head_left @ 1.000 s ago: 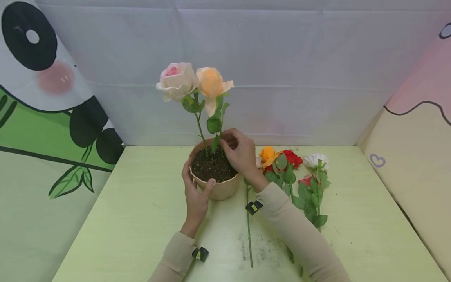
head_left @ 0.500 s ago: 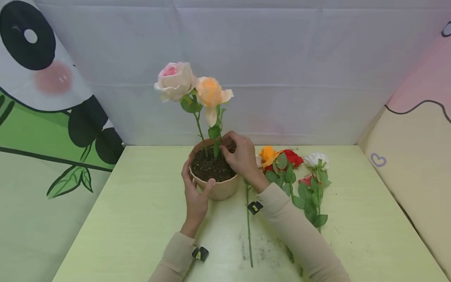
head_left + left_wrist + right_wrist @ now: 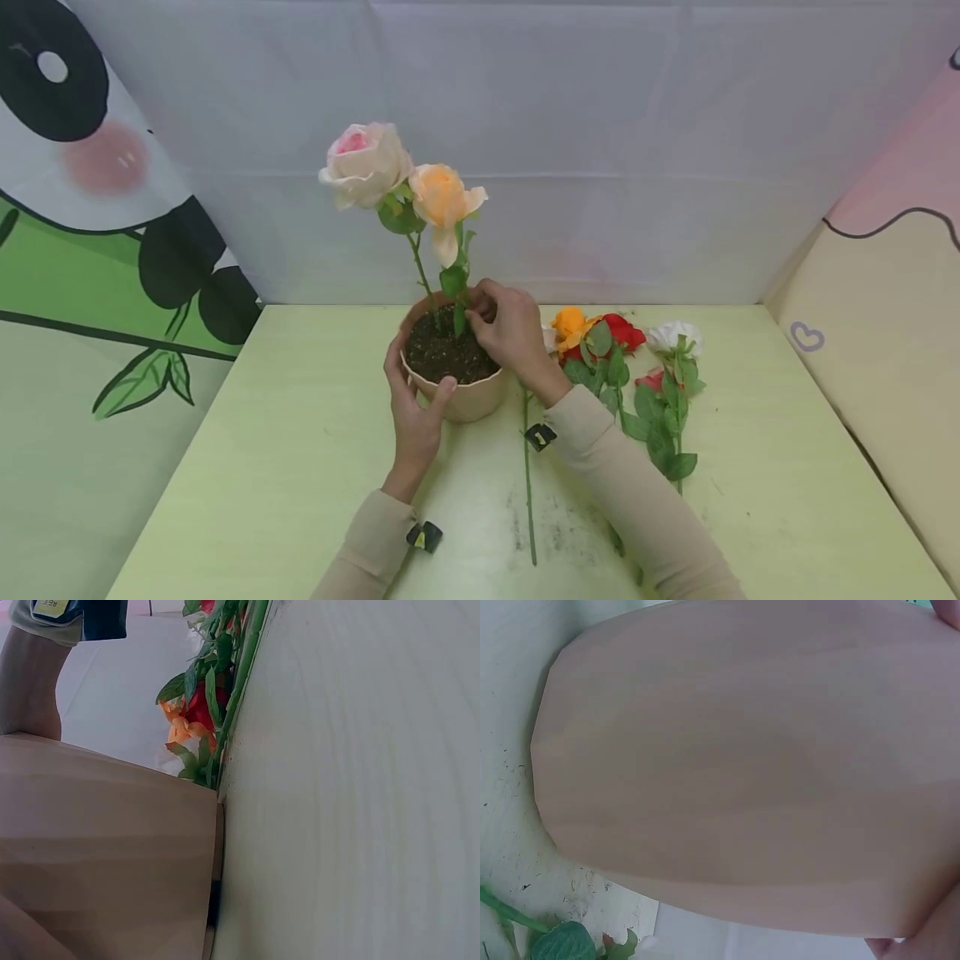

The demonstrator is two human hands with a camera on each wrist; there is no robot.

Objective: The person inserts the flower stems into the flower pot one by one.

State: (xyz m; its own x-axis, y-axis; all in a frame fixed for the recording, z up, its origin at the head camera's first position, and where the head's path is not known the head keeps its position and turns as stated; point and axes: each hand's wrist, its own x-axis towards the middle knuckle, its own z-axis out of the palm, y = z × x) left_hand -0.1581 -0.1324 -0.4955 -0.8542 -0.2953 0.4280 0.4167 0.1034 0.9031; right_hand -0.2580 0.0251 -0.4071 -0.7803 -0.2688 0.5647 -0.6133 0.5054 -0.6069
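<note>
A tan flowerpot [image 3: 474, 403] filled with dark soil [image 3: 442, 354] stands on the table, two roses upright in it. The left hand [image 3: 415, 421] grips the pot's left side, its thumb at the front below the rim. Over the right part of the pot, the right hand [image 3: 516, 330] pinches the stem of the peach rose [image 3: 439, 197] low down, near the soil. A white rose with a pink centre [image 3: 366, 163] rises beside it on the left. In both wrist views the pot wall [image 3: 105, 840] fills much of the picture; the pinching fingertips are hidden there.
Right of the pot lie several cut roses: an orange one [image 3: 570, 327], a red one [image 3: 622, 333] and a white one [image 3: 675, 336] among them. A bare green stem [image 3: 529, 500] and soil crumbs [image 3: 555, 529] lie in front. A white backdrop [image 3: 570, 150] stands behind the table.
The peach rose has gone down deeper into the pot, its bloom now lower beside the white one, the right hand moving slightly down with it. The left hand keeps its grip.
</note>
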